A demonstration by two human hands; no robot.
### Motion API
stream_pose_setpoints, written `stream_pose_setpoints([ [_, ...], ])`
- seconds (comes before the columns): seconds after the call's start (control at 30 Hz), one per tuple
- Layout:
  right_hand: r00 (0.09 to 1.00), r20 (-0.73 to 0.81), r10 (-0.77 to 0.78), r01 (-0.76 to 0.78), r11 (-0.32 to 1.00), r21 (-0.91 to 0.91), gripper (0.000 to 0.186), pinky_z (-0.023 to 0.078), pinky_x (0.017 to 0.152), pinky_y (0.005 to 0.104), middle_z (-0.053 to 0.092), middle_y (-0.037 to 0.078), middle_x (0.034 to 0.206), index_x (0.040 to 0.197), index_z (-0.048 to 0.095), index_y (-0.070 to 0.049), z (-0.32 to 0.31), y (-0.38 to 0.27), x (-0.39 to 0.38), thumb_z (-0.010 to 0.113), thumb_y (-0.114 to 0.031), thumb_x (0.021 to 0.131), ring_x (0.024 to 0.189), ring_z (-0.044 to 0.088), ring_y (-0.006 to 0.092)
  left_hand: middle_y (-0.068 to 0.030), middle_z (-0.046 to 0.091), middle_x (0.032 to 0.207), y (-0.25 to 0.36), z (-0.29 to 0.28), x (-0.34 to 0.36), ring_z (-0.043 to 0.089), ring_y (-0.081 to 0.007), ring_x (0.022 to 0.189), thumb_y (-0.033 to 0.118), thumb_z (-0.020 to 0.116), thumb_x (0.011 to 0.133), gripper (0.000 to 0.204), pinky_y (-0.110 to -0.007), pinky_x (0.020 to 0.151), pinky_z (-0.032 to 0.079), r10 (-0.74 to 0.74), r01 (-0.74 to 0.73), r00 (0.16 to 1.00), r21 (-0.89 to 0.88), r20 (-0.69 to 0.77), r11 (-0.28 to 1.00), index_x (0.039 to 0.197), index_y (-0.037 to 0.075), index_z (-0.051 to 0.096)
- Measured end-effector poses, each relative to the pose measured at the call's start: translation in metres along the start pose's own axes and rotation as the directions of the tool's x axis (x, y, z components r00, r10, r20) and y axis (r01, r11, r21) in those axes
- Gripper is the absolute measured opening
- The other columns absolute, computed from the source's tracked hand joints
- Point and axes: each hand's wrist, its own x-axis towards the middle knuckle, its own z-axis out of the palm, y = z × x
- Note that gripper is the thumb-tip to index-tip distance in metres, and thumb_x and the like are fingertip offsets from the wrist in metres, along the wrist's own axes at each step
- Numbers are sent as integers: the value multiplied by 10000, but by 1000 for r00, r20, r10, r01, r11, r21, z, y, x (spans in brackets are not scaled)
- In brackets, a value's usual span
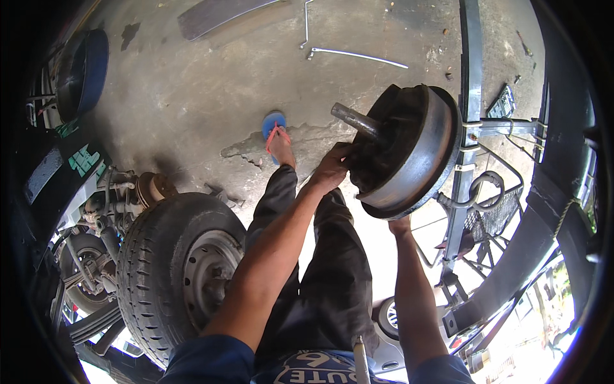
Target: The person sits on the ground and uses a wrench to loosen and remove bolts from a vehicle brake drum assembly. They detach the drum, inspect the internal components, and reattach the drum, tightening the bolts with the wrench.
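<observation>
A heavy metal brake drum (414, 157), worn shiny around its side, is held up off the ground in front of me. A thick steel shaft (358, 120) sticks out of its dark, greasy inner face toward the upper left. My left hand (332, 168) is closed at the left edge of the drum, close below the shaft; its fingertips go out of sight behind the metal. My right hand (400, 225) supports the drum's lower rim from underneath, with most of its fingers hidden by the drum.
To my left stands a truck wheel (173, 269) beside axle parts (112, 198). A metal frame (465, 153) rises close on the right. A long-handled wrench (358, 56) and a bent rod (304, 25) lie on the concrete floor (192, 96).
</observation>
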Motion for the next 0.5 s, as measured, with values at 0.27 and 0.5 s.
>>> stream_pose_setpoints([
  [0.27,983,-174,-61,85,987,133,574,478,1049,380,567,123,1338,1461,407,-47,51,-43,-3,607,-336,1007,1206,573,233,-116,580,1269,-13,-4,1,550,-262,1175,76,666,847,431,-348,1010,476,153,-159,987,183,42,970,1276,58,640],
  [0.5,995,78,-67,41,954,295,734,357,1173,396,484,114,1480,1482,390,-35,29,-39,1,791,-194,888,1354,470,247,-114,583,1222,4,-1,0,556,-244,1154,140,660,947,348,-342,987,447,10,-10,1000,29,-4,1000,1288,72,653],
])
